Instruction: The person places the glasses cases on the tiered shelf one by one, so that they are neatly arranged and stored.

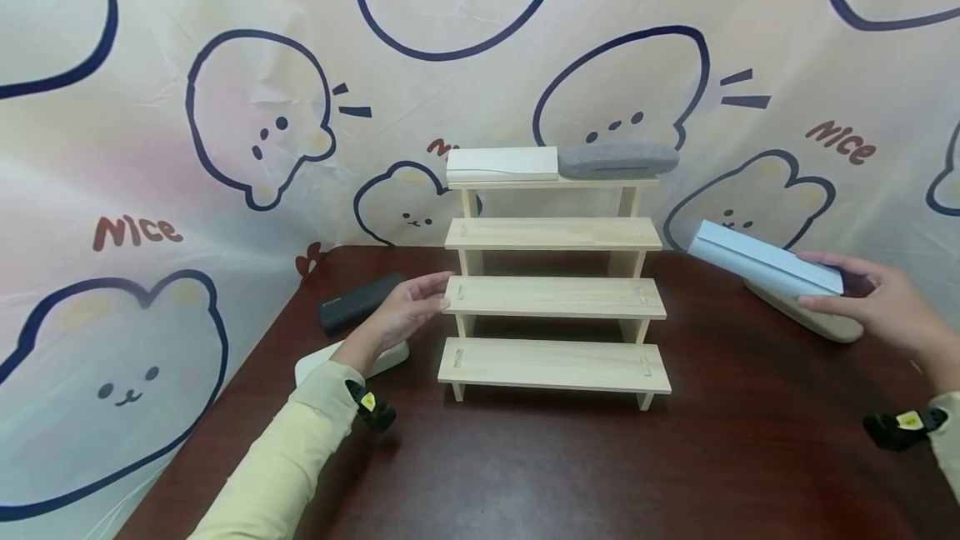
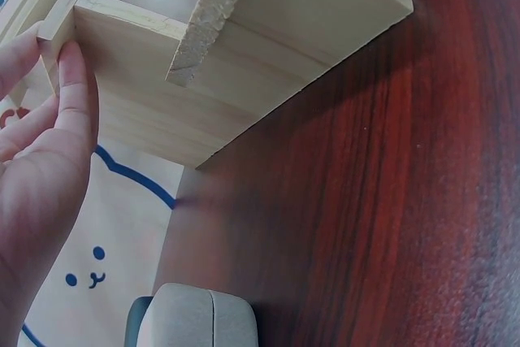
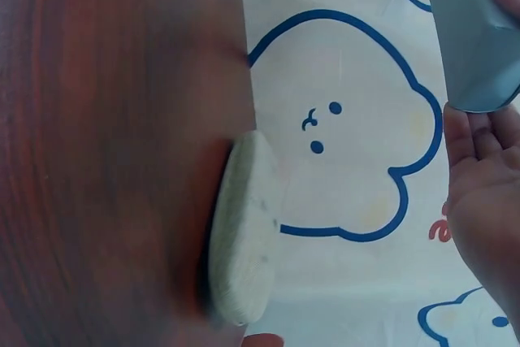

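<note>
A four-tier wooden display shelf (image 1: 555, 298) stands mid-table. My left hand (image 1: 401, 311) pinches the left end of its second board from the bottom, with thumb and fingers (image 2: 75, 91) on either side of the wood. To the right of the shelf, my right hand (image 1: 892, 307) holds a light-blue glasses case (image 1: 765, 261) by its near end, raised off the table and tilted. The same blue case (image 3: 475, 38) shows partly in the right wrist view. On the top tier lie a white glasses case (image 1: 502, 165) and a grey one (image 1: 618, 159), side by side.
A black case (image 1: 360, 304) and a white case (image 1: 390, 358) lie left of the shelf, the white one partly behind my left forearm. A beige fabric case (image 1: 817, 322) rests on the dark-red table (image 1: 555, 465) beneath the blue one. A printed curtain (image 1: 450, 98) hangs behind.
</note>
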The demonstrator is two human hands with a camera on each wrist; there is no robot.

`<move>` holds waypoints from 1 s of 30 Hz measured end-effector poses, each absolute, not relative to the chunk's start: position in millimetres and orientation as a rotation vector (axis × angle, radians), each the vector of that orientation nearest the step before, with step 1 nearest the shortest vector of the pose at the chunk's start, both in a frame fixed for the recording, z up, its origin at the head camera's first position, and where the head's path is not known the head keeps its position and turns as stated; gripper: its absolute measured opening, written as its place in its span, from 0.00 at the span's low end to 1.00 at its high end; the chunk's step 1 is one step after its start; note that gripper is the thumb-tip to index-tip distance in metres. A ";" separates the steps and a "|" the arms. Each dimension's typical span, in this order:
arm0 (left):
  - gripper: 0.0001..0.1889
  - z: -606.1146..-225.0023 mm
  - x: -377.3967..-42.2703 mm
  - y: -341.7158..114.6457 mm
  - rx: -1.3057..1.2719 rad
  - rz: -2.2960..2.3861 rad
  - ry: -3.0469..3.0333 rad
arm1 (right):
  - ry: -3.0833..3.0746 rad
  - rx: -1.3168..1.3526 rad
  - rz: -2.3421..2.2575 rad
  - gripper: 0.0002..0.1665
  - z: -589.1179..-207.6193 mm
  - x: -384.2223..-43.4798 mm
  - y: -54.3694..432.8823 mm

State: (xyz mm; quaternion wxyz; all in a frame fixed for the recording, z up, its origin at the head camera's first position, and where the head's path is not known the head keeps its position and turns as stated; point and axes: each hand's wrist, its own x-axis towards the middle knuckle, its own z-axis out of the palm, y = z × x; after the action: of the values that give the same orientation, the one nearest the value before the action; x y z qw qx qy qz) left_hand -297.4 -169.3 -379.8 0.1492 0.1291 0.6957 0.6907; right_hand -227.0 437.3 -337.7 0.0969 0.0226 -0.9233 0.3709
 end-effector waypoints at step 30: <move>0.31 -379.5 -296.9 -169.4 0.386 2.003 1.981 | -2.779 0.255 1.132 0.40 -293.0 -243.0 379.0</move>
State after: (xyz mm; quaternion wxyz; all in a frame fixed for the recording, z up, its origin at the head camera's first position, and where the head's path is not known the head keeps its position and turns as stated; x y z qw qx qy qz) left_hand -296.9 -169.4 -379.5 0.1483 0.1342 0.6890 0.6966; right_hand -243.0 379.0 -293.0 0.0649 0.0844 -0.9209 0.3750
